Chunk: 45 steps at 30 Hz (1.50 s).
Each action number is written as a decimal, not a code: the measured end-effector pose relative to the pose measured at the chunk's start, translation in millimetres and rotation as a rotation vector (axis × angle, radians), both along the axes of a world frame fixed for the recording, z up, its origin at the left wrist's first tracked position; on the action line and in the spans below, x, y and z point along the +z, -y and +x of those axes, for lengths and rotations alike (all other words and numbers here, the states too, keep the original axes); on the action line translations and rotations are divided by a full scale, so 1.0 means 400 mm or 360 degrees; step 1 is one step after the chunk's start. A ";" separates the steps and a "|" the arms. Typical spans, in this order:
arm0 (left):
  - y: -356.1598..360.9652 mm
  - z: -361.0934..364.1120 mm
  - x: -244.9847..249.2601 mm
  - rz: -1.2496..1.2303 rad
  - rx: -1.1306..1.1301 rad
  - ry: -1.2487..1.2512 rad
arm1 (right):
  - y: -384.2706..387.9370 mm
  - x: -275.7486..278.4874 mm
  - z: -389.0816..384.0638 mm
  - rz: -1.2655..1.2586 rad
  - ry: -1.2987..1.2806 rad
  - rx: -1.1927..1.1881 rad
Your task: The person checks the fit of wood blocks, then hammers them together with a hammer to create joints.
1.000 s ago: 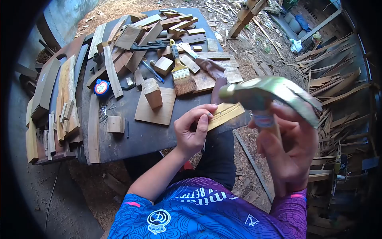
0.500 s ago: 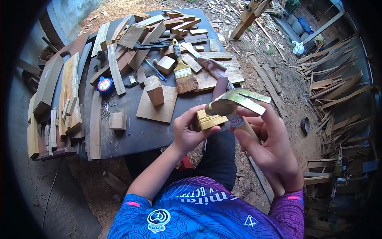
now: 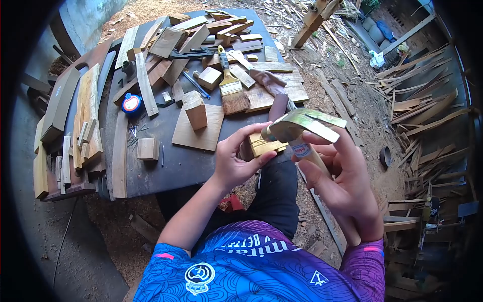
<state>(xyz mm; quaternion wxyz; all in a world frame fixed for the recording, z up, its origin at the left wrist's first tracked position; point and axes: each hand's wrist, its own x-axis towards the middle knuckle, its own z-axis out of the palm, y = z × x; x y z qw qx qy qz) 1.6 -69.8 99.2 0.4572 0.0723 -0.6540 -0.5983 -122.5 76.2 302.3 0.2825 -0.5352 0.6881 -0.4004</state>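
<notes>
Hammer head meeting a small wood block

The left hand [image 3: 234, 161] is gripping the wood block [image 3: 262, 145]; the right hand [image 3: 342, 176], just beside it, is grasping the claw hammer [image 3: 302, 126], its head touching the block.

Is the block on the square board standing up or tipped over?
Upright: the block stands on end on the board, taller than it is wide.

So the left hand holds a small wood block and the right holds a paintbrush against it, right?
No: in the head view the right hand grips a hammer, not a paintbrush, its head against the small wood block in the left hand.
</notes>
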 end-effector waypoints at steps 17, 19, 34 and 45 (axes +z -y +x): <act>-0.007 -0.014 -0.006 0.0084 -0.0010 -0.0133 | -0.020 0.025 0.082 -0.1135 -0.0177 -0.0578; -0.010 -0.011 0.002 0.0150 -0.0049 -0.0092 | -0.020 -0.026 0.043 -0.0402 -0.0076 -0.0356; -0.035 -0.050 -0.055 -0.0014 0.0383 -0.0132 | -0.006 -0.060 0.027 -0.0148 0.0135 -0.0252; -0.024 -0.052 -0.040 -0.0086 0.0453 -0.0220 | -0.006 -0.068 0.045 -0.0183 0.0030 -0.0311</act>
